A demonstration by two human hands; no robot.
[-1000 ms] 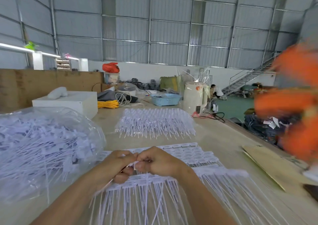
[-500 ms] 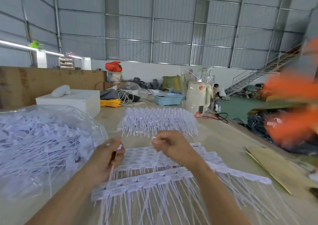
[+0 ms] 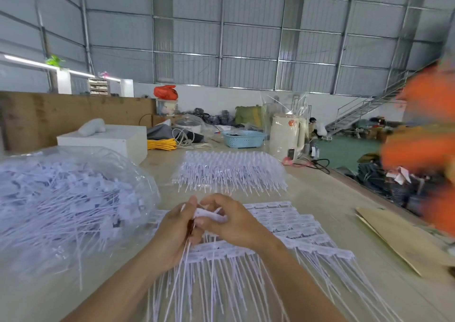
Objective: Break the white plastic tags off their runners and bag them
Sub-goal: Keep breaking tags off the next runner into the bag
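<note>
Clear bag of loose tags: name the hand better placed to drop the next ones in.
Probably left. The left hand already grips broken-off tags and is on the side where the clear bag sits; the right hand is farther away.

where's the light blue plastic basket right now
In the head view the light blue plastic basket sits at the far end of the table, right of centre, between the coiled yellow cord and the tall cream-coloured jug.

One head camera, close over the desk

Single wide-angle view from the person's head, looking forward and down along the desk (image 3: 320, 198), both forearms reaching in from the bottom edge, the hall's back wall far beyond them.
</note>
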